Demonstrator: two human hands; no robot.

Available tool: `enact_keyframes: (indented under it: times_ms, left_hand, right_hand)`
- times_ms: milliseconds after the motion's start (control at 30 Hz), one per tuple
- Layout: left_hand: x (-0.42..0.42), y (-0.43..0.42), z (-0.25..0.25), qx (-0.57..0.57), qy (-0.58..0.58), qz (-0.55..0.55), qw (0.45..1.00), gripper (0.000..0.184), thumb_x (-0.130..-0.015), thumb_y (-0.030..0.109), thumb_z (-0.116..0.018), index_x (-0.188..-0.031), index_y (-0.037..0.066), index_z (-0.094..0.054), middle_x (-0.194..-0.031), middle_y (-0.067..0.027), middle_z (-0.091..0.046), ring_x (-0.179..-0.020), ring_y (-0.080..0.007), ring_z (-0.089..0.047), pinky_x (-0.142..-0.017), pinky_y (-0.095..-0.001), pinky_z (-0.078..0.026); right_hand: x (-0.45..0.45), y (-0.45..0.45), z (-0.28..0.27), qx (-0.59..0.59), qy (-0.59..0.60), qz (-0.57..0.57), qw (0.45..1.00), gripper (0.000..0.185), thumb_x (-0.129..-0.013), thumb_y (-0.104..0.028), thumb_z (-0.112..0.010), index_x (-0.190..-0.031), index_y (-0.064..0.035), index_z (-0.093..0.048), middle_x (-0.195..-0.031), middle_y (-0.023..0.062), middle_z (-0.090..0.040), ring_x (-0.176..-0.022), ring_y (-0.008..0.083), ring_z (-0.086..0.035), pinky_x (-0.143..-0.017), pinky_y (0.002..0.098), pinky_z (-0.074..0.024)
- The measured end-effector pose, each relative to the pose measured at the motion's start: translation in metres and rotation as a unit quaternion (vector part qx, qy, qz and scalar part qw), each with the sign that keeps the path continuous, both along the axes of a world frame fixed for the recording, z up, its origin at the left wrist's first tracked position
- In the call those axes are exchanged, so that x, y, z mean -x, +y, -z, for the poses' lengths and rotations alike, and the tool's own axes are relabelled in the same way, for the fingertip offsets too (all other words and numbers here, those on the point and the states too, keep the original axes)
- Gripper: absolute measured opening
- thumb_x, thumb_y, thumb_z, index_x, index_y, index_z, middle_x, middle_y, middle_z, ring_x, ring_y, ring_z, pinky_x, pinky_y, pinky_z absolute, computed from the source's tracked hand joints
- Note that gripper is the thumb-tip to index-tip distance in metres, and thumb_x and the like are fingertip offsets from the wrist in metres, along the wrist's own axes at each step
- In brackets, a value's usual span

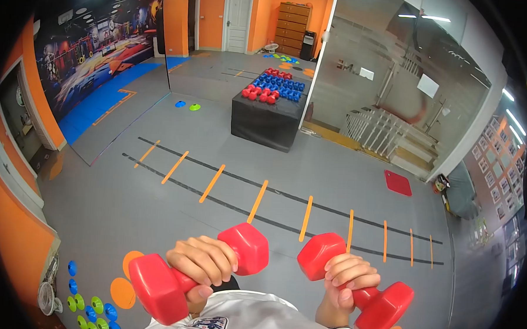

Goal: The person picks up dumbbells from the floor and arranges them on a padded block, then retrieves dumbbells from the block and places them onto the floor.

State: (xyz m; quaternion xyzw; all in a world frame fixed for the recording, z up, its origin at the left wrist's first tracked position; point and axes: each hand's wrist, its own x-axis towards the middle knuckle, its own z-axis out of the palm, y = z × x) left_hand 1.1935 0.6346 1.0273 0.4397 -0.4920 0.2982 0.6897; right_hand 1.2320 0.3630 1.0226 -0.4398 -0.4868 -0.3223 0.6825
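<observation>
Two red dumbbells are held up in front of my chest, over a white shirt (263,311). My left hand (202,262) is wrapped round the handle of one dumbbell (159,289), whose inner head is higher than its outer head. The fingers of my right hand (350,275) close round the handle of the other dumbbell (386,310), tilted the opposite way. The inner heads of the two dumbbells are apart, with grey floor showing between them.
An agility ladder (265,194) with orange rungs lies across the floor ahead. Behind it, a black box (262,126) carries several red and blue dumbbells. Blue and green cones (95,304) and a fan (47,296) are at lower left. A glass partition (396,82) stands at right.
</observation>
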Motion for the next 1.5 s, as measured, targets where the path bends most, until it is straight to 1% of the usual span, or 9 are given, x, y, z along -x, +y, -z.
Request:
enact_keyframes:
  times_ms: [200, 400, 500, 600, 700, 867, 933, 1200, 1500]
  left_hand:
    - [-0.145, 0.03, 0.014, -0.018, -0.011, 0.03, 0.999, 0.01, -0.077, 0.001, -0.066, -0.081, 0.003, -0.058, -0.068, -0.0095, -0.063, -0.06, -0.0245, -0.063, -0.063, -0.0425, -0.057]
    - [-0.305, 0.084, -0.009, -0.016, -0.013, 0.033, 0.999, 0.01, -0.075, 0.001, -0.067, -0.074, 0.003, -0.057, -0.065, -0.0096, -0.062, -0.058, -0.0244, -0.063, -0.062, -0.0415, -0.057]
    - [-0.383, 0.11, -0.021, -0.046, -0.008, 0.034, 0.998, 0.011, -0.074, 0.001, -0.067, -0.073, 0.003, -0.057, -0.065, -0.0096, -0.062, -0.058, -0.0243, -0.063, -0.061, -0.0419, -0.057]
    - [-0.457, 0.12, -0.013, -0.027, 0.012, 0.036, 0.999, 0.012, -0.074, 0.001, -0.068, -0.072, 0.003, -0.056, -0.065, -0.0097, -0.062, -0.057, -0.0243, -0.063, -0.061, -0.042, -0.057]
    - [-0.533, 0.125, -0.007, -0.036, 0.01, 0.084, 0.996, 0.011, -0.074, 0.001, -0.067, -0.072, 0.002, -0.056, -0.064, -0.0099, -0.062, -0.057, -0.0244, -0.062, -0.06, -0.0418, -0.057]
    - [-0.656, 0.126, 0.003, -0.033, 0.026, 0.093, 0.995, 0.01, -0.075, 0.001, -0.067, -0.073, 0.002, -0.057, -0.065, -0.01, -0.062, -0.056, -0.0246, -0.062, -0.059, -0.0417, -0.057]
    - [-0.702, 0.122, -0.002, -0.033, 0.028, 0.079, 0.996, 0.009, -0.076, 0.002, -0.067, -0.074, 0.002, -0.058, -0.065, -0.0098, -0.062, -0.056, -0.0246, -0.062, -0.059, -0.0418, -0.057]
    - [-0.875, 0.125, 0.0, -0.052, 0.039, 0.035, 0.997, 0.01, -0.073, 0.0, -0.067, -0.077, 0.003, -0.059, -0.068, -0.0101, -0.063, -0.059, -0.0252, -0.063, -0.061, -0.0422, -0.056]
    - [-1.076, 0.162, 0.02, -0.082, 0.044, 0.056, 0.994, 0.013, -0.071, -0.003, -0.068, -0.08, 0.003, -0.06, -0.069, -0.0101, -0.063, -0.061, -0.026, -0.064, -0.062, -0.0429, -0.056]
  right_hand:
    - [-0.15, 0.039, 0.018, 0.037, 0.047, -0.084, 0.995, 0.02, -0.086, -0.01, -0.067, -0.085, -0.0057, -0.048, -0.068, 0.0104, -0.061, -0.057, 0.023, -0.06, -0.059, 0.0386, -0.0547]
    - [-0.304, 0.103, 0.005, -0.036, 0.088, -0.12, 0.988, 0.015, -0.086, -0.008, -0.062, -0.087, -0.006, -0.047, -0.069, 0.0115, -0.06, -0.058, 0.0239, -0.059, -0.059, 0.0404, -0.053]
    - [-0.369, 0.13, 0.004, -0.098, 0.125, -0.121, 0.98, 0.016, -0.088, -0.007, -0.067, -0.086, -0.0035, -0.052, -0.072, 0.0118, -0.062, -0.061, 0.0253, -0.062, -0.062, 0.0421, -0.0546]
    - [-0.432, 0.14, 0.013, -0.054, 0.126, -0.086, 0.987, 0.015, -0.085, -0.008, -0.063, -0.086, -0.0051, -0.048, -0.069, 0.0118, -0.061, -0.058, 0.0239, -0.06, -0.059, 0.0403, -0.0529]
    - [-0.496, 0.143, 0.015, 0.004, 0.118, -0.064, 0.991, 0.016, -0.084, -0.007, -0.067, -0.085, -0.0041, -0.051, -0.071, 0.0121, -0.062, -0.059, 0.0246, -0.061, -0.06, 0.0407, -0.0542]
    - [-0.622, 0.148, 0.013, 0.084, 0.076, -0.058, 0.992, 0.021, -0.078, 0.002, -0.073, -0.086, -0.0024, -0.054, -0.069, 0.0096, -0.061, -0.061, 0.0237, -0.062, -0.063, 0.0416, -0.0558]
    - [-0.67, 0.15, -0.004, 0.118, 0.076, -0.066, 0.988, 0.023, -0.073, 0.006, -0.073, -0.083, -0.0026, -0.055, -0.07, 0.009, -0.061, -0.06, 0.0231, -0.061, -0.062, 0.0406, -0.0557]
    - [-0.856, 0.16, -0.013, 0.137, 0.129, -0.11, 0.976, 0.028, -0.066, 0.013, -0.072, -0.081, -0.0039, -0.056, -0.068, 0.0071, -0.06, -0.059, 0.0232, -0.06, -0.063, 0.0391, -0.0536]
    - [-1.046, 0.197, 0.009, 0.157, 0.202, -0.1, 0.962, 0.026, -0.07, 0.013, -0.07, -0.079, -0.0052, -0.054, -0.067, 0.006, -0.058, -0.062, 0.0242, -0.06, -0.065, 0.0374, -0.0522]
